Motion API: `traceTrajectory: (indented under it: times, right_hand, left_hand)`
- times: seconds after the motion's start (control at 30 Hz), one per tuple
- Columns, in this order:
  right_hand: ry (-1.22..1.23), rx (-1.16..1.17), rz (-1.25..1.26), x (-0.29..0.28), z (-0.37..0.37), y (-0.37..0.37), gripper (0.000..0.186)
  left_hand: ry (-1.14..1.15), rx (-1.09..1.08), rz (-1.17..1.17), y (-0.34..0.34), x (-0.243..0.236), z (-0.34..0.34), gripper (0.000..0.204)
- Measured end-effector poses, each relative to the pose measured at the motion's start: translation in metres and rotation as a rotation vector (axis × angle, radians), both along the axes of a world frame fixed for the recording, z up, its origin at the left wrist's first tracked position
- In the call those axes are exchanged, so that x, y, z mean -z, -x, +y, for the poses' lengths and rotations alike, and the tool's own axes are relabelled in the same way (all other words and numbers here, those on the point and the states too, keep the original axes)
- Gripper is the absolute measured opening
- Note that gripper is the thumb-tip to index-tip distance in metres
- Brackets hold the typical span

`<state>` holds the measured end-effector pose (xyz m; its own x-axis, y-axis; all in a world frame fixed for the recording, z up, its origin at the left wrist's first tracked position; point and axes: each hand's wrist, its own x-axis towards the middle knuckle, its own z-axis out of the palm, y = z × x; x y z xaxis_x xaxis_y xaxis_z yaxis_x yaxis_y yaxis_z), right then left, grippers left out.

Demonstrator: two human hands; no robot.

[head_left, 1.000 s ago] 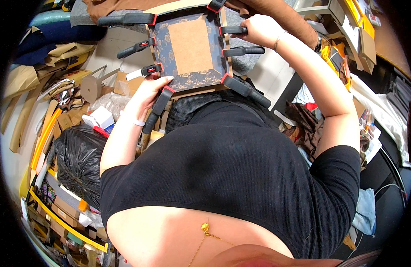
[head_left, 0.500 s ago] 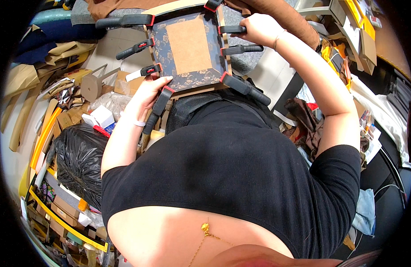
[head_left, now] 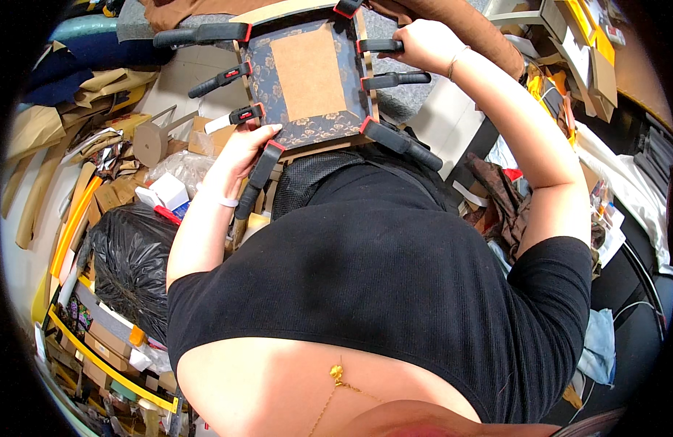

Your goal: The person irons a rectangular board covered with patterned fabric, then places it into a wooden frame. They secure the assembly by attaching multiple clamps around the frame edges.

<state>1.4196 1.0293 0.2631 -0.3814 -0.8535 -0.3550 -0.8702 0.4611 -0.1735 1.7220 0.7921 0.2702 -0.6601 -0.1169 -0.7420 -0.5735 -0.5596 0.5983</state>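
Note:
A wood-edged panel [head_left: 263, 84] with dark gold-flowered lining and a plain tan rectangle [head_left: 305, 73] is held up at the top middle, with several black-and-red clamps [head_left: 387, 80] around its edges. My left hand [head_left: 245, 153] grips the lower-left corner, thumb on the lining, between a white-handled clamp [head_left: 223, 120] and a downward-pointing clamp [head_left: 260, 175]; its other fingers are partly hidden. My right hand [head_left: 427, 47] is closed on the handle of the upper-right clamp [head_left: 375, 46].
A brown roll [head_left: 482, 36] and grey felt [head_left: 139, 22] lie beyond the panel. Cardboard scraps [head_left: 121, 189], a black bag [head_left: 132, 269] and yellow-edged shelving [head_left: 114, 364] fill the left. Crumpled fabric [head_left: 504, 189] and boards [head_left: 591, 58] are on the right.
The panel, its clamps and my right hand have shifted very slightly to the left. Both hands keep their grip.

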Motion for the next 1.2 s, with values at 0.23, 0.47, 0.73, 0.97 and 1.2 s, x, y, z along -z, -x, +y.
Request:
traceTrajectory:
  times: [0.23, 0.47, 0.73, 0.97, 1.2]
  right_hand:
    - [0.009, 0.008, 0.019, -0.001, -0.006, 0.003, 0.048]
    - [-0.025, 0.010, 0.010, -0.010, -0.010, 0.004, 0.047]
    - [-0.015, 0.012, 0.014, -0.005, -0.011, 0.005, 0.047]
    - [0.033, 0.022, -0.116, 0.003, -0.003, 0.009, 0.052]
    - [-0.151, 0.439, -0.718, -0.016, 0.036, 0.014, 0.073]
  left_hand:
    - [-0.014, 0.016, -0.020, 0.001, 0.000, -0.004, 0.041]
    - [-0.011, 0.020, -0.040, 0.003, -0.001, -0.005, 0.042]
    - [-0.022, 0.019, -0.022, 0.004, 0.000, -0.006, 0.042]
    - [0.018, 0.032, -0.036, 0.001, 0.002, -0.007, 0.040]
    - [0.026, -0.024, -0.069, -0.003, 0.005, -0.004, 0.039]
